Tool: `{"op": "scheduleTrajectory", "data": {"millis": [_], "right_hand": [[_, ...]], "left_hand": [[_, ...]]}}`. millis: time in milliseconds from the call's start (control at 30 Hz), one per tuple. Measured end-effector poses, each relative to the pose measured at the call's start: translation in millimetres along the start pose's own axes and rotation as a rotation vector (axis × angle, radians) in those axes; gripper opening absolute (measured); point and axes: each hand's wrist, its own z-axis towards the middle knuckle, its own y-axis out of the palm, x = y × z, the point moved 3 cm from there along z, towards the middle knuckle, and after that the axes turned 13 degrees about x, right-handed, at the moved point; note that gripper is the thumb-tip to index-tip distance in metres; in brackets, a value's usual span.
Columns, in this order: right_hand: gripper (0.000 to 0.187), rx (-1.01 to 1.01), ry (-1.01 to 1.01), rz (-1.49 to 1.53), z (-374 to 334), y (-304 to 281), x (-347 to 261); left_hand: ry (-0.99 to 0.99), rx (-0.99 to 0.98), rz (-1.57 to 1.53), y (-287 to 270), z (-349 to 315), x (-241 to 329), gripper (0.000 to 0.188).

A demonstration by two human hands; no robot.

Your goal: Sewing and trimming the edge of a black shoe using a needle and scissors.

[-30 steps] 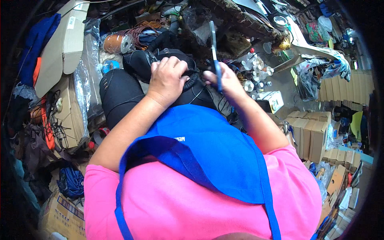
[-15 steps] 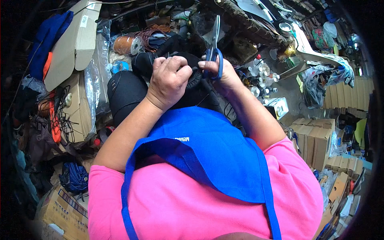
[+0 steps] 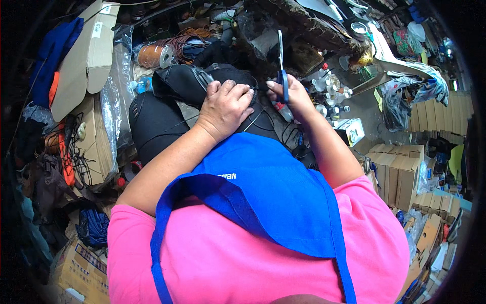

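Observation:
A black shoe [image 3: 177,81] rests across my lap, over my dark trousers. My left hand [image 3: 225,109] lies over its near right part, fingers bent and gripping it; the palm side is hidden. In my right hand [image 3: 294,97] is a pair of scissors [image 3: 281,53] with blue handles, held just right of the shoe. Their blades point up and away, seen nearly edge-on. A black thread [image 3: 169,130] trails across my left thigh. Beside my left fingers shows a thin pale strip [image 3: 251,120], too small to name.
An orange spool of thread [image 3: 150,56] lies beyond the shoe. Several small bottles [image 3: 331,91] and a white-and-yellow can [image 3: 350,130] stand on the right. Flat cardboard [image 3: 80,71] leans at the left. Cardboard boxes [image 3: 397,172] are stacked to my right.
The left hand has lowered and opened from a tight fist onto the shoe, which has turned and shows more to the left. The scissors have shifted slightly right and turned edge-on.

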Motion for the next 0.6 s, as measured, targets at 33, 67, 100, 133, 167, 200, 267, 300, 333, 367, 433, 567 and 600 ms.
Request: {"op": "scheduleTrajectory", "data": {"millis": [33, 67, 100, 133, 167, 200, 267, 300, 333, 367, 433, 567, 600], "right_hand": [[0.039, 0.049, -0.005, -0.133, 0, -14, 7], [0.039, 0.052, -0.002, -0.135, -4, -22, 8], [0.048, 0.086, -0.097, -0.374, -11, -31, 8], [0.057, 0.118, -0.190, -0.612, -19, -36, 9], [0.070, 0.144, -0.230, -0.813, -34, -32, -5], [0.072, 0.131, -0.304, -0.928, -44, -27, -12], [0.074, 0.072, -0.169, -1.113, -62, -17, -30], [0.078, 0.035, -0.119, -1.166, -66, -14, -32], [0.078, 0.043, -0.113, -1.164, -68, -13, -31], [0.080, 0.045, -0.155, -1.242, -69, -12, -30], [0.082, 0.019, -0.152, -1.333, -72, -8, -32], [0.079, 0.037, -0.188, -1.432, -73, -3, -32], [0.077, 0.038, -0.222, -1.477, -73, -1, -34]], "left_hand": [[0.004, 0.000, -0.008, 1, 2, 2, 0.041], [0.017, -0.025, 0.023, 2, 2, 3, 0.041], [0.031, -0.049, 0.055, 3, 2, 4, 0.040], [0.031, -0.050, 0.050, 3, 4, 5, 0.040], [0.042, -0.066, 0.078, 3, 4, 6, 0.039], [0.053, -0.081, 0.105, 4, 4, 6, 0.039], [0.058, -0.100, 0.120, 5, 5, 8, 0.038], [0.059, -0.119, 0.139, 6, 5, 9, 0.037], [0.066, -0.120, 0.133, 7, 4, 9, 0.037], [0.079, -0.113, 0.151, 9, 4, 9, 0.037], [0.097, -0.106, 0.162, 10, 4, 11, 0.037], [0.113, -0.194, 0.207, 12, 5, 12, 0.038], [0.110, -0.196, 0.204, 12, 5, 12, 0.038]]}}
